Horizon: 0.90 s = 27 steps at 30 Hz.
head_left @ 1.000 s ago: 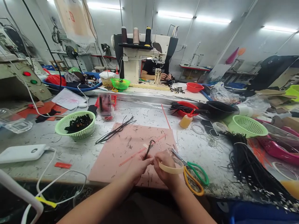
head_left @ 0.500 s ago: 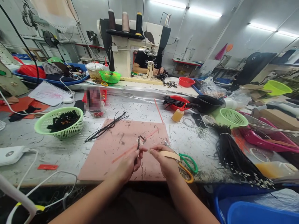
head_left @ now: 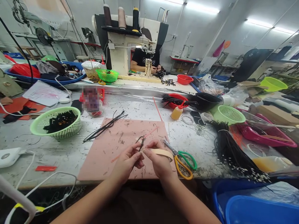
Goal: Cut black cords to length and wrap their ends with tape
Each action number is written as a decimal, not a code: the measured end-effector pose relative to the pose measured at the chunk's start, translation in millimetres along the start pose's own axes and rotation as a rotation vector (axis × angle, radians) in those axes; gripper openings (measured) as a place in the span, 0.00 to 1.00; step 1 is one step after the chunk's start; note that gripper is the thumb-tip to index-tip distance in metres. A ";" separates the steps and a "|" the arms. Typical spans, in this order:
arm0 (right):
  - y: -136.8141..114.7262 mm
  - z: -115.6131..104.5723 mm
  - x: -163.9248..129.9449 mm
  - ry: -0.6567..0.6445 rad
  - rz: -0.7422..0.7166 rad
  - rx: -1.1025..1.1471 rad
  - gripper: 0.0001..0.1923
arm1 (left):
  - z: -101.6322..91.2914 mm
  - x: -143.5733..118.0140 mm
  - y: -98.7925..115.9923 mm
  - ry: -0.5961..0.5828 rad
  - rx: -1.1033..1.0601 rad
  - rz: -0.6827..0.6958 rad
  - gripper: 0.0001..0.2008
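Observation:
My left hand (head_left: 127,160) is closed on a thin black cord (head_left: 141,143), whose bent upper end sticks up past the fingertips. Close against it, my right hand (head_left: 160,163) pinches at the cord with thumb and fingers. A roll of cream tape (head_left: 166,153) is held in that same right hand. Both hands are above a pink mat (head_left: 93,163). Scissors (head_left: 183,161) with one green and one orange handle lie just right of my right hand, their blades pointing up and left. More black cords (head_left: 105,127) lie across the mat's upper left corner.
A green basket (head_left: 34,127) of black pieces stands at left. Right of the mat are a glue bottle (head_left: 177,112), a red bowl (head_left: 178,96) of black cords and a big black cord bundle (head_left: 230,149). Beyond a sewing machine (head_left: 119,56), another person works.
My right hand has moved left until its fingertips meet those of my left hand. The cord's upper end has turned, and more of the scissors shows. The whole view has shifted slightly.

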State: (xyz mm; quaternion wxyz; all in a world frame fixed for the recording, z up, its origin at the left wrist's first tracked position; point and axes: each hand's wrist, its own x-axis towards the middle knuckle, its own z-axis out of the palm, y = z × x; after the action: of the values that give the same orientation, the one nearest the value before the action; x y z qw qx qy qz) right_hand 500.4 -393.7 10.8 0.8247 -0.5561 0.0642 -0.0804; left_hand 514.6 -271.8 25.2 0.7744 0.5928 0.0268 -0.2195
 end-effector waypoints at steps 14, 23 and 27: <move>4.0 9.0 -3.5 0.058 -0.017 -0.005 0.12 | -1.5 -0.7 -4.6 0.024 0.050 0.150 0.08; -2.2 2.3 -4.7 -0.037 -0.052 -0.234 0.07 | 2.7 -2.0 2.6 0.005 -0.157 0.143 0.06; -7.5 -2.2 -2.5 -0.220 -0.116 -0.168 0.05 | 4.2 -3.8 6.3 -0.064 -0.311 0.086 0.13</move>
State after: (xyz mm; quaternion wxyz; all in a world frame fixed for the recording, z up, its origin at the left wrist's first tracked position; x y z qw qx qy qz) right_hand 497.1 -397.9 17.0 0.7713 -0.6313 -0.0523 -0.0610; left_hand 512.6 -273.2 33.2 0.8660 0.4591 0.0103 -0.1980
